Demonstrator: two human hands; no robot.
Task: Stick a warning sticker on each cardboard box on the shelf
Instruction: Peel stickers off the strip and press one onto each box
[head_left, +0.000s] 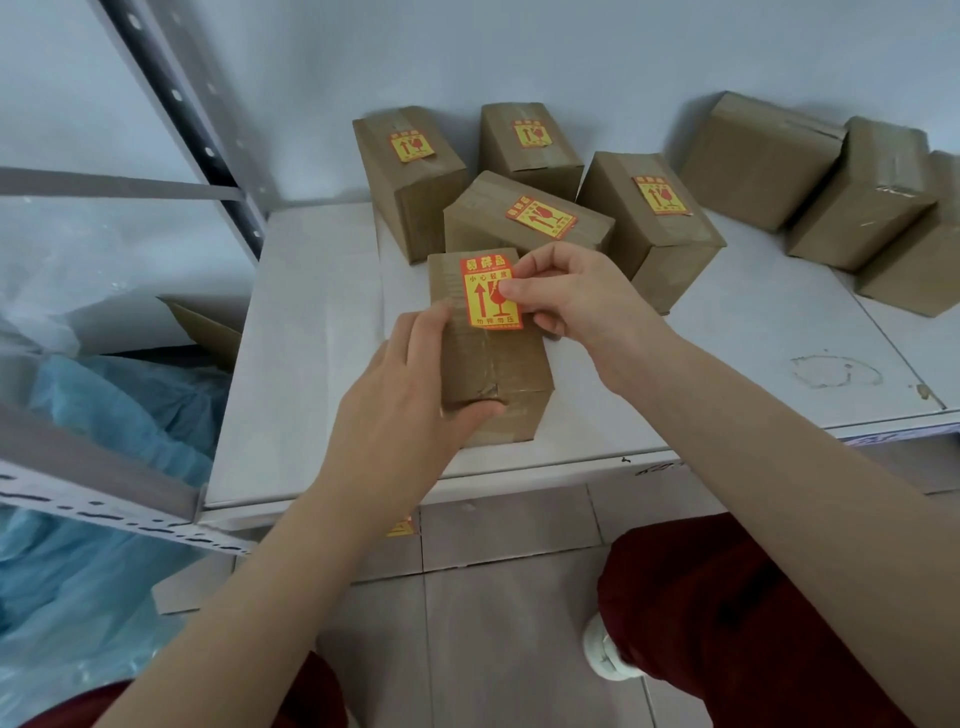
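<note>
A small cardboard box stands near the front edge of the white shelf board. My left hand grips its near left corner. My right hand pinches the right edge of a red and yellow warning sticker, which lies over the far end of the box top. Behind it stand several boxes that carry the same sticker, such as the nearest one. Three plain boxes without stickers, one of them, sit at the far right.
A grey metal shelf post rises at the left. Blue plastic bags and an open carton fill the space left of the shelf. Below the shelf edge are my red trousers, a white shoe and a tiled floor.
</note>
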